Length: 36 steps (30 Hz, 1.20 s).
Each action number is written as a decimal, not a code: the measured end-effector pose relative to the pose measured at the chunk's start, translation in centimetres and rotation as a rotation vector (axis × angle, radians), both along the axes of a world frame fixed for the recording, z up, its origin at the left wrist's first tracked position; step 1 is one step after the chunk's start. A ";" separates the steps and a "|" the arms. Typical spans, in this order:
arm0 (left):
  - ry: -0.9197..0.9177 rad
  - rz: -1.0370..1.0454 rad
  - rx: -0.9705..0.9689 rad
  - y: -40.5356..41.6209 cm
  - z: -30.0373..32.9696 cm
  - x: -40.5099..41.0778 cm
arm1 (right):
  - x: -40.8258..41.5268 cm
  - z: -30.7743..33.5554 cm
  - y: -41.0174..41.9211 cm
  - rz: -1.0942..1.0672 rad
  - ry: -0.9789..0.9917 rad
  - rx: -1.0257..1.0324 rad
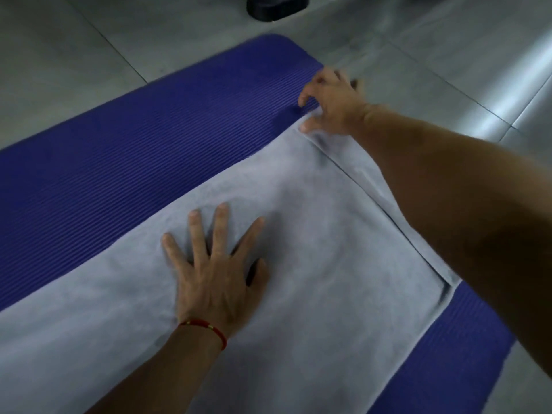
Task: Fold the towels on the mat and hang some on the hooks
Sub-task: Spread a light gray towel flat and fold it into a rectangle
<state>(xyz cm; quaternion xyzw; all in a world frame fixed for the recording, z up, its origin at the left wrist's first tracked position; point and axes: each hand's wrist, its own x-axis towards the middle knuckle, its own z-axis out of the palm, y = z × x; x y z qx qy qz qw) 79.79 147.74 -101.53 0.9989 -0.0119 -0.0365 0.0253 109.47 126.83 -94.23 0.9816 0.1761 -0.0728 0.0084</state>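
Note:
A pale grey towel lies spread over a ribbed purple mat, folded double so a lower layer shows along its right edge. My left hand presses flat on the middle of the towel, fingers spread; a red string bracelet circles its wrist. My right hand reaches out to the towel's far corner at the mat's far right edge. Its fingers are curled at that corner, thumb on the cloth; whether they pinch the cloth is blurred.
Grey floor tiles surround the mat. A black object stands on the floor beyond the mat's far end. Bare purple mat shows to the left of the towel and at the lower right.

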 end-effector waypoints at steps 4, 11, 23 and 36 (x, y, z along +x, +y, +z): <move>0.007 -0.009 0.024 -0.1 0.2 0.2 | -2.5 -2.2 -2.2 -0.159 0.006 0.188; -0.005 -0.009 0.049 -0.2 -0.1 0.2 | -9.1 -7.3 -6.4 -0.085 0.103 0.031; 0.026 0.115 -0.036 0.3 -0.6 0.6 | -29.0 -8.4 4.1 -0.290 -0.005 0.084; 0.100 0.325 -0.017 27.0 0.9 -17.1 | -41.2 -5.8 16.5 0.202 0.040 0.102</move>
